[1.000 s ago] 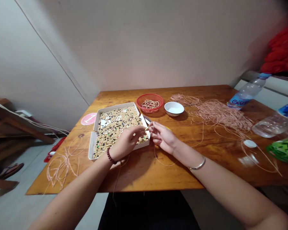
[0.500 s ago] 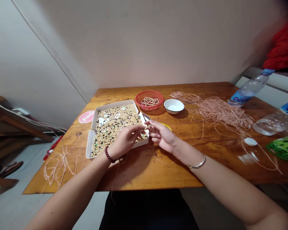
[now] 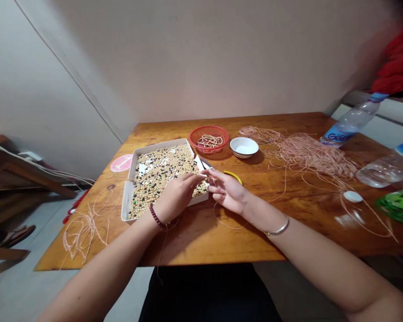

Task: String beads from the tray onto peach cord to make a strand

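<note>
My left hand reaches over the near right part of a white cardboard box of small beads, tan with black and a few green. Its thumb and fingers are closed in a pinch on a cord. My right hand meets it at the box's right edge, fingertips closed on a small tan bead. Thin pink cord loops on the table below my right hand. Another cord end hangs over the table edge below my left wrist. My fingers partly hide the bead and the cord.
Behind the box stand a red basket of bead strings and a white bowl. A yellow handle lies behind my right hand. Pink cord bundles lie right and left. Plastic bottles and a white cap are at right.
My left hand's fingers have straightened slightly towards my right fingertips. My right hand stays almost in place. The whole view has shifted slightly.
</note>
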Available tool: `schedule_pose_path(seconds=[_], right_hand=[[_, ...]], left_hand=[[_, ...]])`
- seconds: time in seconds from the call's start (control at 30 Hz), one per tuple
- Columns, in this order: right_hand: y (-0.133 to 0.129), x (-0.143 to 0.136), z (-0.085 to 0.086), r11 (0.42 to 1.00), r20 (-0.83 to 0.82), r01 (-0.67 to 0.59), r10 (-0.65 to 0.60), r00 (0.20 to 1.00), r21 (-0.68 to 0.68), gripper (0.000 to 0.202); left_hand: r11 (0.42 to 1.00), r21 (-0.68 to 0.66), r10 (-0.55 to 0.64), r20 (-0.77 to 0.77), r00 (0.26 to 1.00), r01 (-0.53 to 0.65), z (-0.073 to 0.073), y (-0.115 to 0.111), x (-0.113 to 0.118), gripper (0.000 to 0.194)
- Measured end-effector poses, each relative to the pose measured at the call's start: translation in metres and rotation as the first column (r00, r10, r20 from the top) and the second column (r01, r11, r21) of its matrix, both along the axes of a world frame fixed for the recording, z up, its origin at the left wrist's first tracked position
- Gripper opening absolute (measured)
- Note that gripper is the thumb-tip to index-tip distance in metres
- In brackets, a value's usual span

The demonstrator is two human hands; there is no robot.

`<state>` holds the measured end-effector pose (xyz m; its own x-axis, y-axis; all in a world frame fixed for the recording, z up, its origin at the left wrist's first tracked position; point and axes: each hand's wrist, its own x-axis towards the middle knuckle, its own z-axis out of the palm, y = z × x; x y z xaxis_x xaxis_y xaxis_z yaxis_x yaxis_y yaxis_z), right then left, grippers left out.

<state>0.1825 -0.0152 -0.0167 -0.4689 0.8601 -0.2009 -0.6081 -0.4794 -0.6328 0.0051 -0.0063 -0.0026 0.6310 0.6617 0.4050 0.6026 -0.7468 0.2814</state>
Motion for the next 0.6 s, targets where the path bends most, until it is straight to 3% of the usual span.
schedule_pose_path(seconds=[0.37,0.6], right_hand=[[0.0033,0.0016,0.0007,0.995,0.032,0.093,-0.091,0.995,-0.044,0.013],[0.0041,0.0018,-0.0014,0.995,0.072,0.093,-0.089,0.993,-0.045,0.014]], left_hand=[[0.997,0.06,0.06,-0.127,0.99,-0.053,-0.0039,0.0042,-0.0038,0.026],[0.996,0.081,0.055,-0.122,0.991,-0.045,-0.0014,0.0023,-0.0032,0.026]])
